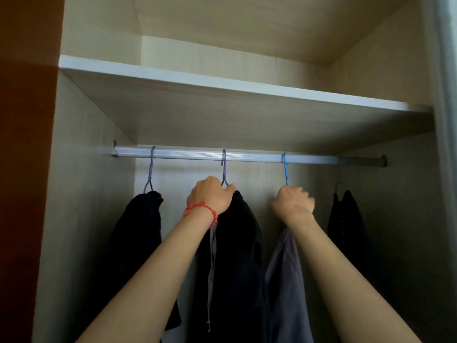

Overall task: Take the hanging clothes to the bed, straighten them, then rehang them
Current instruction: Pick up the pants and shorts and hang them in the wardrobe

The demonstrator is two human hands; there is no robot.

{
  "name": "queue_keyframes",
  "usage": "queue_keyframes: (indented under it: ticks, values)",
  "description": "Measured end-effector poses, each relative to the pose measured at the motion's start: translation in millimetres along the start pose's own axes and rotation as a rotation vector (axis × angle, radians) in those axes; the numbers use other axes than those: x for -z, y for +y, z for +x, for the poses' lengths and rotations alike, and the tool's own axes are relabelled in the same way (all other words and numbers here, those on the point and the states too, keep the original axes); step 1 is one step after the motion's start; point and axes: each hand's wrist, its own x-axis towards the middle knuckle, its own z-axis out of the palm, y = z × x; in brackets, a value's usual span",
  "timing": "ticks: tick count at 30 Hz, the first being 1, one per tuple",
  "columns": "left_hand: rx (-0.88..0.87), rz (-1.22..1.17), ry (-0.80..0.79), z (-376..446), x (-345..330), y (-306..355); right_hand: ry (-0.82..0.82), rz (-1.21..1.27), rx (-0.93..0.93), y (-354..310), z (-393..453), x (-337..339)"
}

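Head view, and we're looking up into an open wardrobe point(94, 219), pale wood panels all round. A wide shelf point(222, 87) runs across the top, and just under it sits the silver rail point(247, 156), fixed wall to wall.

4 garments hang there. Far left, a dark garment point(138, 243) on a purple hanger point(150, 169). Next along, the big black garment point(242, 256), a pale drawstring point(212, 263) dangling down its front, on a second purple hanger point(224, 167) hooked over the rail. Then a grey garment point(284, 280) under a blue hanger point(285, 168), also hooked on. Far right, well apart from the others, another dark piece point(346, 224) on a dark hanger point(336, 188) whose hook sits below the rail.

Both arms are up! The left hand point(210, 195), a red string bracelet point(201, 210) at its wrist, is closed around the base of that middle purple hanger, right at the top of the black garment. The right hand point(293, 203) is fisted directly beneath the blue hanger, clamped on the top of the grey garment and the hanger's lower part, which the fist hides.
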Motion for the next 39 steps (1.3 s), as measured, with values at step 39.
queue_keyframes:
  ticks: [39]
  values:
    - [0.029,0.02,-0.017,15,-84,18,0.051,0.081,0.049,86,25,-31]
